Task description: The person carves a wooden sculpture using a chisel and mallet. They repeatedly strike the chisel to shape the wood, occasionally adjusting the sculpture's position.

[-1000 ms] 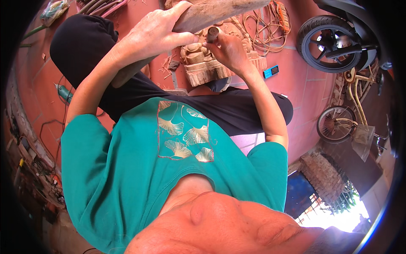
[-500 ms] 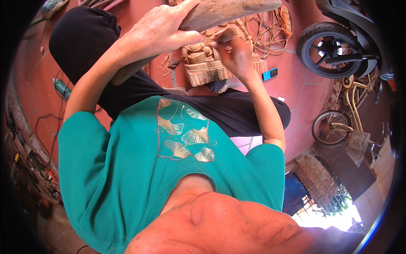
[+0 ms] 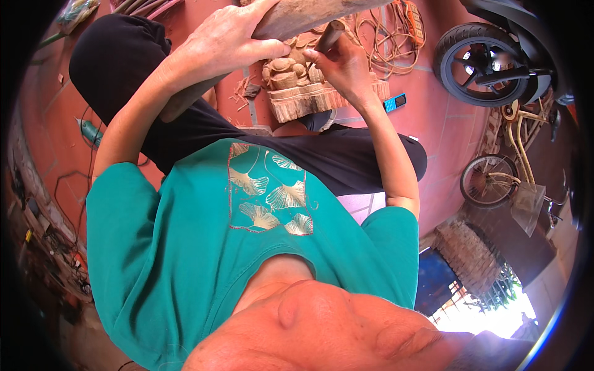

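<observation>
A long, weathered wooden club (image 3: 303, 17) slants across the top of the view. My left hand (image 3: 216, 46) is closed round its middle, thumb stretched along it; the far fingers are hidden behind the wood. The club's lower end emerges under my left forearm. To the right, my right hand (image 3: 349, 69) grips a short, round brown tool handle (image 3: 330, 36), like a chisel's; its working end cannot be seen. Below both hands stands a carved wooden sculpture (image 3: 299, 99) with rounded figures on a rough block base. My right hand is just over its right side, and the club hides its top.
A blue mobile phone (image 3: 395, 102) lies right of the sculpture. Beyond it are a coiled cord (image 3: 387, 52) and an orange power strip (image 3: 416, 29). A motorbike wheel (image 3: 479, 65) and a bicycle (image 3: 516, 148) stand at right. A green power tool (image 3: 90, 131) lies at left.
The club and my left hand have shifted slightly left. My right hand, blurred before, is now sharper, and the handle in it stands more upright.
</observation>
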Demonstrator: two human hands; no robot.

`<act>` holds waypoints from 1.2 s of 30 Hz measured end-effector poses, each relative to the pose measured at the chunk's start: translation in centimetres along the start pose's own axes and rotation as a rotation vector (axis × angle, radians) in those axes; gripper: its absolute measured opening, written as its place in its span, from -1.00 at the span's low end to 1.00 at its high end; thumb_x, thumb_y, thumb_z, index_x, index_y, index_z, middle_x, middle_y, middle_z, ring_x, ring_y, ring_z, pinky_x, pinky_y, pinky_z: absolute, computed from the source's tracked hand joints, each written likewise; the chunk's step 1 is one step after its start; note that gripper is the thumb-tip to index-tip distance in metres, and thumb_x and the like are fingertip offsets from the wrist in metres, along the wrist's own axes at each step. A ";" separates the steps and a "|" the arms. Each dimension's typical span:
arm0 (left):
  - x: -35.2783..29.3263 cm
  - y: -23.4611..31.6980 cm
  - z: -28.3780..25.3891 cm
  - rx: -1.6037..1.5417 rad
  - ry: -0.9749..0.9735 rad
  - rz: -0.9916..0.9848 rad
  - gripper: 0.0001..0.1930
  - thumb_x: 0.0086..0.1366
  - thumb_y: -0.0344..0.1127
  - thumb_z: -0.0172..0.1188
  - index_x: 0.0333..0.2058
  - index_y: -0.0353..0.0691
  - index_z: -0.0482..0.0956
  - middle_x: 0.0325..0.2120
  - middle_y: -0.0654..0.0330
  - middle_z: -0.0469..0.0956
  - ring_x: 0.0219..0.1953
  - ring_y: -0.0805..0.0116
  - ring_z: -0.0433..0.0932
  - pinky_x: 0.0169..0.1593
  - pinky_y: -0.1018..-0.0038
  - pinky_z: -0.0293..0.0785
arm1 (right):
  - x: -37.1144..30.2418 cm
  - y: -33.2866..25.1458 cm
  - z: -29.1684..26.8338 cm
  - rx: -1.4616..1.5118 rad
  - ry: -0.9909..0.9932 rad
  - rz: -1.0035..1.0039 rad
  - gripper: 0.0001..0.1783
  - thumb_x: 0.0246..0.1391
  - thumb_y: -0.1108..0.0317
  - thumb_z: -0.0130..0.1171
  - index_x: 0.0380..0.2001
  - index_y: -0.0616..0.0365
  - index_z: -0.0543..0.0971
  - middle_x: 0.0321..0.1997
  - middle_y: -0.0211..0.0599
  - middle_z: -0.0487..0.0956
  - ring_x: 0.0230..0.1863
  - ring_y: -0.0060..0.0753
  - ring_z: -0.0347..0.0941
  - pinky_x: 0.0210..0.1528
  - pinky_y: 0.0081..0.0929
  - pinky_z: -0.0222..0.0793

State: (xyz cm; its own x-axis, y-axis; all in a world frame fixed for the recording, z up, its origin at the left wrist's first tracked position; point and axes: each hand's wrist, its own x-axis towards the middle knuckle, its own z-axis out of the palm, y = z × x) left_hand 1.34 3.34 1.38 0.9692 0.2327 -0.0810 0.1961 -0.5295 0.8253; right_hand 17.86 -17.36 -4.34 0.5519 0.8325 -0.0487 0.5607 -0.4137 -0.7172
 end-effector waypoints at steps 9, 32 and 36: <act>-0.2 0.2 0.1 0.052 0.000 0.024 -0.28 0.20 -0.09 0.37 0.21 -0.39 0.35 -0.42 -0.20 0.62 -0.36 0.00 0.69 -0.20 0.25 0.54 | 0.1 0.6 0.4 -0.063 -0.001 -0.088 -0.61 0.01 0.13 0.50 -0.44 0.23 0.58 -0.57 -0.14 0.62 -0.50 -0.15 0.62 -0.43 -0.26 0.47; -0.3 0.1 0.3 0.100 -0.079 0.009 -0.34 0.21 -0.10 0.36 0.18 -0.34 0.37 -0.39 -0.28 0.58 -0.28 -0.15 0.64 -0.18 0.20 0.51 | 0.6 0.6 0.9 -0.098 -0.103 -0.140 -0.64 0.08 0.17 0.41 -0.27 0.21 0.54 -0.48 0.02 0.62 -0.38 0.16 0.61 -0.38 -0.12 0.49; -0.3 -0.3 0.2 -0.096 0.103 0.147 -0.33 0.21 -0.09 0.36 0.18 -0.34 0.37 -0.40 -0.28 0.57 -0.29 -0.16 0.64 -0.18 0.20 0.51 | 0.9 0.3 0.9 -0.077 -0.053 -0.197 -0.66 0.08 0.18 0.40 -0.27 0.22 0.56 -0.48 0.04 0.61 -0.36 0.18 0.61 -0.34 -0.05 0.49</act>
State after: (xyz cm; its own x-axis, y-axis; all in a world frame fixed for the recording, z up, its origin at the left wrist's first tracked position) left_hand 1.03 3.25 1.00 0.9649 0.2439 0.0976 0.0340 -0.4845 0.8741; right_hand 17.92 -16.43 -5.23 0.3953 0.9172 0.0494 0.7010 -0.2665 -0.6614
